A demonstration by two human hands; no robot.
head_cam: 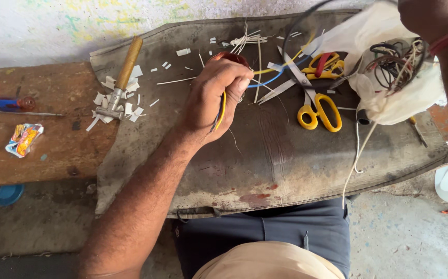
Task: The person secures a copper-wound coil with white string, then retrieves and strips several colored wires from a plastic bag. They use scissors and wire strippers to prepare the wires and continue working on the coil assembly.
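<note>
Looks like a rough repair workshop, floor-level, with a worn dark mat [286, 160] spread over a scarred wooden board [53, 150] against a stained, paint-flecked wall [53, 26]. Just beyond the fingers [234, 82] of the left hand [216, 98]: yellow scissors [317, 111], loose wires [278, 72] and white scraps of stripped sleeving [115, 106]. Well off to the left of the fingers: a wooden-handled tool [123, 75] and a blue-handled screwdriver [12, 106].
</note>
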